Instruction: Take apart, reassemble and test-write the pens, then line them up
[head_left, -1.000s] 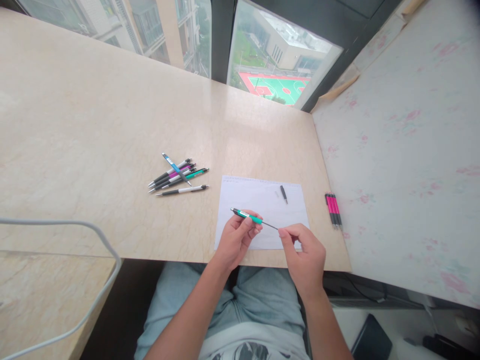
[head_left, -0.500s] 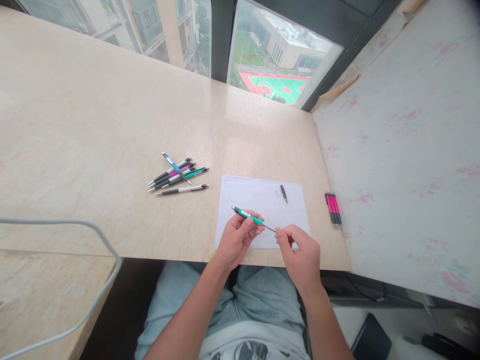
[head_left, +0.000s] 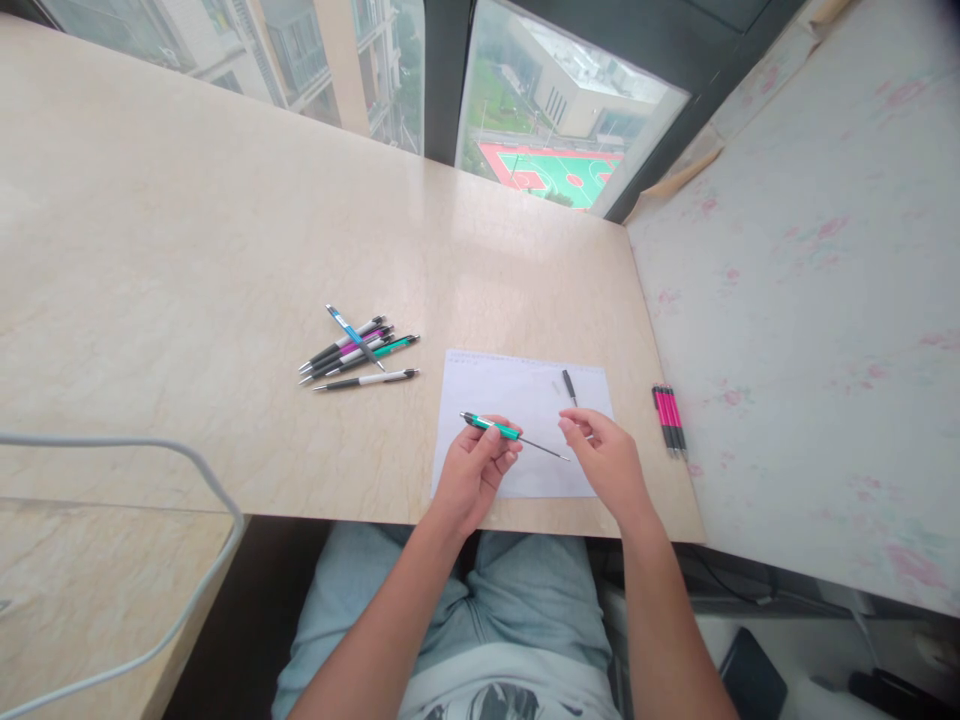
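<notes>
My left hand [head_left: 476, 465] is closed around the green barrel of a pen [head_left: 495, 428], with its black clicker end pointing up and left. Out of the barrel's lower end sticks a thin dark refill [head_left: 544, 449], its pale tip bare above the paper. My right hand [head_left: 604, 455] is off the refill, thumb and forefinger slightly apart, just below the pen's black grip section [head_left: 568, 385]. That grip lies on the white sheet of paper [head_left: 517, 385], and beside it is a small pale piece [head_left: 556, 387], perhaps a spring.
A pile of pens [head_left: 352, 345] in several colours lies left of the paper. Several pink-and-black pens [head_left: 670, 421] are lined up by the floral wall [head_left: 810, 330]. A grey cable [head_left: 214, 490] loops over the table's left front edge. Windows [head_left: 559, 125] border the far side.
My right hand has let go of the refill and moved up and right toward the black grip section. The refill's full tip now shows. My left hand still holds the green barrel.
</notes>
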